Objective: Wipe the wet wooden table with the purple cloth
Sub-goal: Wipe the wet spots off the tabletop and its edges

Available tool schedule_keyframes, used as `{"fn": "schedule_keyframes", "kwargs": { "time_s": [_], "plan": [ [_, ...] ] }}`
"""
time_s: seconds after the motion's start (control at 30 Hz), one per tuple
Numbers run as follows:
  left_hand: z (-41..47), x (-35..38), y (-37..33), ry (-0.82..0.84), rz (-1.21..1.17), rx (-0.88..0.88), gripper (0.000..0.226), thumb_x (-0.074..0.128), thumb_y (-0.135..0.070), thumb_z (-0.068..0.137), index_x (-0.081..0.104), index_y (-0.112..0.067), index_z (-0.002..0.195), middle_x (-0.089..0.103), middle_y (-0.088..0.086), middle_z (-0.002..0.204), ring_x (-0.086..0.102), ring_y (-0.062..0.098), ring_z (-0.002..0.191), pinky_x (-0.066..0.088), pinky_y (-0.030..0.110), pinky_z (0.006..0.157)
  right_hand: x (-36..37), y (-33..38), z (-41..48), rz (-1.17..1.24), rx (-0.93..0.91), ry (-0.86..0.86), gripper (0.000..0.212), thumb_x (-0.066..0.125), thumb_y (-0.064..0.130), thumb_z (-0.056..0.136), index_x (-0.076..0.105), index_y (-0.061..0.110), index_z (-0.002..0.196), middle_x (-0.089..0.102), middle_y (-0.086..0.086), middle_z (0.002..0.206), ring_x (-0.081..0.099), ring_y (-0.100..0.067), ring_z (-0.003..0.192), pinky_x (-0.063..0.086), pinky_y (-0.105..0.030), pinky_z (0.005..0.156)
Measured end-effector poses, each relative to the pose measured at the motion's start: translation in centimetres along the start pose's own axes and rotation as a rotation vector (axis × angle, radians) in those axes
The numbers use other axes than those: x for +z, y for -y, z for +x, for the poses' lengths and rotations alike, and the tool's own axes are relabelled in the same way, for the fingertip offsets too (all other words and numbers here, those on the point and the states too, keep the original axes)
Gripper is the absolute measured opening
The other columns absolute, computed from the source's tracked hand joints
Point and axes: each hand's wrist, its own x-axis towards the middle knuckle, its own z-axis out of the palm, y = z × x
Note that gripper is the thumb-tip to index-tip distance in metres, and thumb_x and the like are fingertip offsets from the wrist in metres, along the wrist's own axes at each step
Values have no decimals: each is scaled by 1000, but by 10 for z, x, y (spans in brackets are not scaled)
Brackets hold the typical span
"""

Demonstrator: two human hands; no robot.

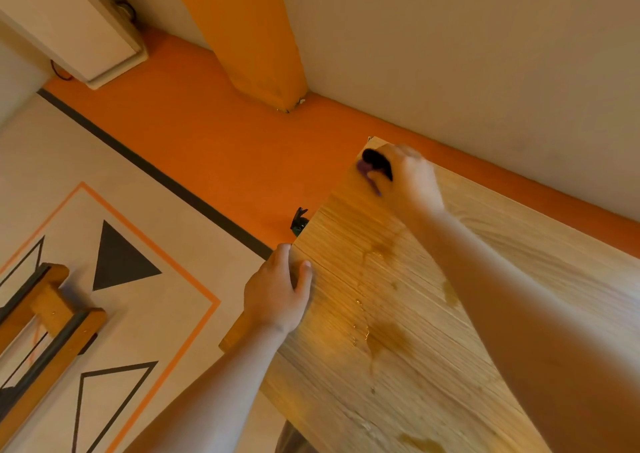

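The purple cloth (pixel 364 167) is at the far left corner of the wooden worktop (pixel 519 279), bunched under the right hand (pixel 408 175). The grip of this hand is closed round the cloth, and only a small purple part and a darker fold come out at the front of the fingers. The hand is blurred, so the single fingers are not clear. The left hand (pixel 277 290) holds the left edge of the worktop. Its thumb lies on the top and the other fingers bend over the edge, so this grip is closed on the wood.

Between the two arms the worktop carries wet patches (pixel 384 335), darker than the dry wood, with small shining drops beside them. One more wet patch (pixel 422 444) lies near the bottom of the view. The right forearm crosses over the surface and hides part of it.

Just beside the left edge, between the two hands, a small dark object (pixel 299 222) stands out; I cannot tell what it is. Below this edge is the orange floor (pixel 207 141), then a pale area with a black triangle (pixel 117 262) and orange lines. A wooden frame (pixel 52 314) stands well apart at the left. An orange pillar (pixel 249 37) rises against the pale wall (pixel 485 54). The far edge of the worktop runs near this wall, with an orange strip between them.
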Motion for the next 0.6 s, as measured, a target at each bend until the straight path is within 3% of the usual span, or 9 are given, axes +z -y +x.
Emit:
{"fn": "schedule_keyframes", "kwargs": {
  "time_s": [0.17,0.27,0.37,0.5,0.6],
  "plan": [
    [0,2,3,-28,-43,28,37,34,-52,94,51,-25,113,55,-15,77,50,4,60,25,13,47,43,52,-45,88,-300,225,29,60,24,89,63,10,113,65,-7,107,58,-26,101,51,-40,82],
    [0,4,3,-42,-31,37,38,33,-53,93,51,-25,111,54,-14,73,47,2,57,24,14,47,37,57,-49,94,-365,290,31,57,29,90,64,7,112,66,-9,104,58,-27,101,48,-33,80],
    [1,4,3,-28,-17,27,38,41,-46,95,51,-20,120,52,-13,75,44,1,58,23,13,48,21,34,-22,102,-271,249,35,48,33,88,63,13,113,64,-5,109,58,-20,105,47,-26,85],
    [2,3,3,-12,11,7,38,39,-46,95,50,-18,119,41,-17,66,39,-1,53,21,16,46,-1,-6,12,33,-41,31,23,59,14,89,63,11,112,63,-8,112,55,-26,107,48,-38,86],
    [2,3,3,-5,7,6,39,38,-46,95,49,-18,120,44,-16,67,42,2,55,22,17,46,3,-4,11,13,-18,39,25,61,15,88,63,10,112,63,-9,112,57,-27,104,50,-42,84]
  ]
}}
